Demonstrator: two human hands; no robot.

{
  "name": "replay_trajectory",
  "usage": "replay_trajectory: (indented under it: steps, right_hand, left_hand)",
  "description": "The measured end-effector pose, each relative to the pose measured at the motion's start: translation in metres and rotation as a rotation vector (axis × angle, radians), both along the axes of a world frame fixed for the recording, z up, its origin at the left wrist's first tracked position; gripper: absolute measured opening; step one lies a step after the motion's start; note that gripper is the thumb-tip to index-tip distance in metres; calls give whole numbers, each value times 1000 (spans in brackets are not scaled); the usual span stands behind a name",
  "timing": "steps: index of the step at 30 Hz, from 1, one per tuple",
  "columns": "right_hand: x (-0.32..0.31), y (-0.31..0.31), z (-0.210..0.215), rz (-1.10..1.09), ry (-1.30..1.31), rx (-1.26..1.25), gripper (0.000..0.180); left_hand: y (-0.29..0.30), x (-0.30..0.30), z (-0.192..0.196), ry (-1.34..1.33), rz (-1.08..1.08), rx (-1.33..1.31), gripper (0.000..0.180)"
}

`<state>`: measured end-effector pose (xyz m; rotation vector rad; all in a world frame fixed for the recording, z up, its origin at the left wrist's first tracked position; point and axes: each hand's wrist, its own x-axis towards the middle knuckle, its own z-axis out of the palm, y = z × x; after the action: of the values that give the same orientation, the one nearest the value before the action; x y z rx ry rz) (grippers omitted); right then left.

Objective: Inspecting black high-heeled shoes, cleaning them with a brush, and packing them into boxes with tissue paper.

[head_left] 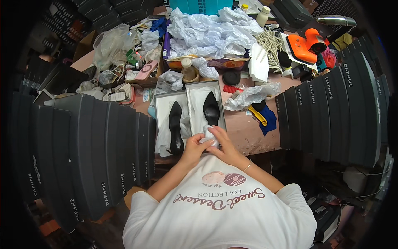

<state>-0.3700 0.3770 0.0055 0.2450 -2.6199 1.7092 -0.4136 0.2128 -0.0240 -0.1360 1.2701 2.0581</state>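
Both hands meet at the near end of an open shoebox [224, 120]. My left hand [195, 146] and my right hand [224, 144] are closed around a crumpled wad of white tissue paper [210, 136]. Just beyond them a black pointed shoe [211, 108] lies in the box on white paper; its heel end is hidden by the wad and fingers. Left of it, a second black pointed shoe [175, 124] rests on tissue in the adjoining shallow tray or lid [159, 108].
Stacks of dark shoeboxes [89, 153] flank me at left, with more shoeboxes [331, 112] at right. Behind lies a container heaped with crumpled white paper [211, 35]. A bottle [188, 70], a round black lid [231, 77], a yellow-handled tool [259, 116] and an orange device [304, 46] sit around.
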Motion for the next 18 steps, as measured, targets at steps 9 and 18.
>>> replay_trajectory:
  steps: [9, 18]
  right_hand:
    - [-59, 35, -36, -229, -128, 149, 40]
    - [-131, 21, -108, 11, 36, 957, 7]
  left_hand:
    - [18, -33, -89, 304, -76, -633, 39]
    - [58, -43, -96, -246, -288, -324, 25]
